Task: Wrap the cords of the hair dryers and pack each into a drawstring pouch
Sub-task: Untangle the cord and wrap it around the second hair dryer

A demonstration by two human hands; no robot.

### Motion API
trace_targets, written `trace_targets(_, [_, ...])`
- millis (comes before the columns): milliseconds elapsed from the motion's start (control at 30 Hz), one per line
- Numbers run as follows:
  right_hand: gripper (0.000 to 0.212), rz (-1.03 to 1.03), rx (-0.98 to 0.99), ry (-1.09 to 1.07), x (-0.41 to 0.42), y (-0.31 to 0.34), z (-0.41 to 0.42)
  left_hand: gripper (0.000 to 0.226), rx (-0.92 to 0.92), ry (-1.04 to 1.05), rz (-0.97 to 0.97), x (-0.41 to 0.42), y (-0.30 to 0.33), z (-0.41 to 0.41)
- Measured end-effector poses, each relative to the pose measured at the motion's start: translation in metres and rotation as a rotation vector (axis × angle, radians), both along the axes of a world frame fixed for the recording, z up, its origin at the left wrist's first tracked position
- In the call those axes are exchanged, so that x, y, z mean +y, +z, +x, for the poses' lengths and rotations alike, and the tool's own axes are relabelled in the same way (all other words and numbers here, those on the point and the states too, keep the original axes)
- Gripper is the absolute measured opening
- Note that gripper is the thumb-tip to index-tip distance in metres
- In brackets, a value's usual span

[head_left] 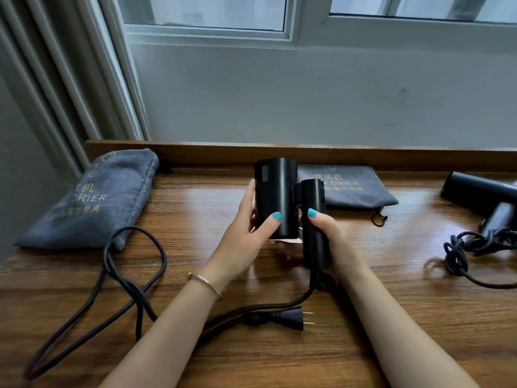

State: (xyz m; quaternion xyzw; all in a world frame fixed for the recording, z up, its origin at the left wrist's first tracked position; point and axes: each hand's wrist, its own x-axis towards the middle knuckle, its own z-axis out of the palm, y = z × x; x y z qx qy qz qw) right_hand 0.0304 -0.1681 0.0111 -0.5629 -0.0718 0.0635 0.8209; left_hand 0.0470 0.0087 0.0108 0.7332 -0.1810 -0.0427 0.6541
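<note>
— Both hands have a grip on the black hair dryer point(275, 197). See? The left hand point(246, 228) wraps round its fat barrel, and the right hand point(333, 236) curls round its handle.

— What does it look like?

— Shiny and black, held up just over the wooden surface point(251, 275), in the middle. Its cord point(134, 292) loops away to the left, and the plug point(291, 319) lies between the arms.

— How are the hands?

— Thumbs on top, nails painted teal. A thin bracelet point(205, 284) sits on the left wrist.

— What else?

— One full grey pouch point(95, 200) lies on the left, a flat pouch point(347, 189) behind the dryer, and a second dryer point(481, 197) with a tangled cord on the right. A window point(307, 15) is above the wall.
</note>
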Motion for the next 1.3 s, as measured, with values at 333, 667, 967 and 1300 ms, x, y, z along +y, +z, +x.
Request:
trace_targets(333, [0.033,-0.086,-0.107,-0.061,0.001,0.027,0.018,0.090,0.110,-0.067,-0.259,0.007,0.018,0.013])
trace_targets(667, [0.034,-0.612,-0.224,-0.174,-0.003,0.111,0.060,0.096,-0.141,0.181,-0.155,0.021,0.072,0.037])
trace_targets(967, [0.036,0.073,0.254,-0.228,0.040,0.020,-0.003,0.098,-0.170,0.393,-0.268,0.019,0.046,0.025])
trace_targets(1300, [0.020,-0.366,0.106,-0.291,0.049,0.016,0.001,0.097,-0.080,0.424,-0.502,0.024,0.060,0.040])
